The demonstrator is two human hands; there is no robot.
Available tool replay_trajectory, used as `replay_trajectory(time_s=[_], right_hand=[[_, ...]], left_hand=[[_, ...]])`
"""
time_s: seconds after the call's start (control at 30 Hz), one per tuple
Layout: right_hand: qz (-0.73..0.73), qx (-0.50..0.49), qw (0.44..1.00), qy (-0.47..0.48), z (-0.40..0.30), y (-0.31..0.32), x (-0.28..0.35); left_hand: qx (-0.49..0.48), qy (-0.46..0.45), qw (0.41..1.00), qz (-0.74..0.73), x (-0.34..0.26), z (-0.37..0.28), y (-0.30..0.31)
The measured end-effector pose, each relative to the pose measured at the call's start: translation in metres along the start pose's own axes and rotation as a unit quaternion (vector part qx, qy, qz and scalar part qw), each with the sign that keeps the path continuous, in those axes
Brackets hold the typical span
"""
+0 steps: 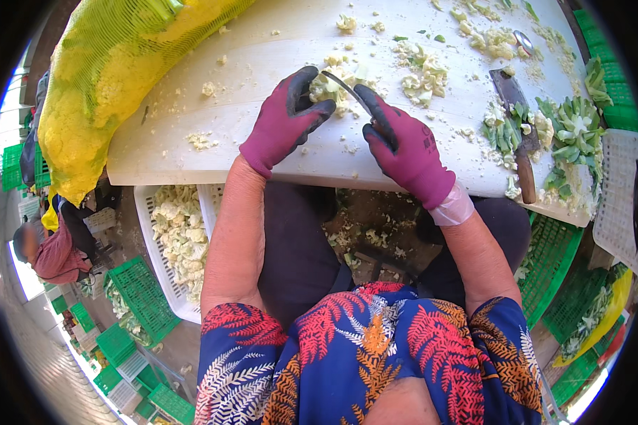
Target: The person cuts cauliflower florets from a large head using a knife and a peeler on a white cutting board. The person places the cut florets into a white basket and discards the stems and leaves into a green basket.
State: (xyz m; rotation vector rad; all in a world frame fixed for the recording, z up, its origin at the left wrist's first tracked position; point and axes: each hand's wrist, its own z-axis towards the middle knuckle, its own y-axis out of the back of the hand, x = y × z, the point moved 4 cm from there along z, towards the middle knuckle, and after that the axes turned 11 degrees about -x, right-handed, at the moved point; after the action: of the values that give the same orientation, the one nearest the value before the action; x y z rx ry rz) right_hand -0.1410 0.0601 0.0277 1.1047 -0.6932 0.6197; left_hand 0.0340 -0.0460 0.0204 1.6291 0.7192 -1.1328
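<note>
My left hand (292, 114), in a purple glove with dark coated fingers, grips the left side of a cauliflower piece (332, 87) low over the white tabletop (276, 69). In my right hand (406, 146), gloved alike, is a thin curved knife (346, 89). Its blade reaches leftward across the cauliflower piece, the tip near my left fingers. The knife's handle is mostly hidden in my fist. Cut florets (425, 79) lie to the right of the piece, and small crumbs are scattered around both hands.
A yellow mesh bag of cauliflower (106, 90) stands at the left. A cleaver (515, 117) lies at the right among leaves (577, 130). Below the table edge is a white crate of florets (181, 234). Green crates (143, 297) stand around; another person (61, 247) is at far left.
</note>
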Motion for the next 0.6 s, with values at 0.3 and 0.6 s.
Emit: replay_trajectory(time_s=[0.3, 0.6], right_hand=[[-0.022, -0.01, 1.0, -0.002, 0.0, -0.004, -0.001], [-0.114, 0.005, 0.993, 0.029, 0.011, -0.007, 0.006]], left_hand=[[-0.125, -0.164, 0.944, 0.257, 0.001, 0.017, -0.009], [-0.148, -0.136, 0.934, 0.296, 0.003, 0.021, -0.016]])
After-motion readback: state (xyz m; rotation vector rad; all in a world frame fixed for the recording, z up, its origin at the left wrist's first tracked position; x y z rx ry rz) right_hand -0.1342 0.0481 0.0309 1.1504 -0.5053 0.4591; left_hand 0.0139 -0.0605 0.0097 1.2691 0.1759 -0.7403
